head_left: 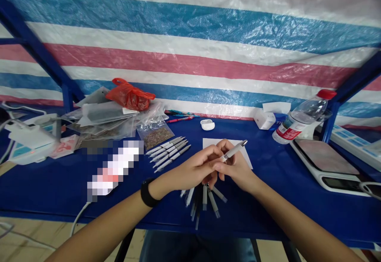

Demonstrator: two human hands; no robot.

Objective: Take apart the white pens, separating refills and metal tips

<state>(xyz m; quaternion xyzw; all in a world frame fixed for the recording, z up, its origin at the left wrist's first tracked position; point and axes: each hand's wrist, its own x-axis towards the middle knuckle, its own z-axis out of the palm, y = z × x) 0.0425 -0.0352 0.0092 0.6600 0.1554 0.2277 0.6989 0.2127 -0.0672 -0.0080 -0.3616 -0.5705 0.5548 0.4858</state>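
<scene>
Both my hands meet over the middle of the blue table, closed round one white pen (235, 151). Its metal end points up and to the right. My left hand (200, 166) pinches the pen's lower part, and my right hand (235, 169) grips it from the right side. Under the hands lie several loose pen parts with grey grips and clear ends (212, 202), partly hidden by the fingers. A white sheet of paper (245, 157) lies behind the right hand. To the left, several white pens (169, 153) rest side by side in a slanted row.
A bag of dried brown bits (156, 135), plastic bags (104, 115) and a red bag (129, 95) sit at the back left. A white earbud case (207, 124) is at the back. On the right stand a tilted bottle (300, 119) and a scale (327, 158).
</scene>
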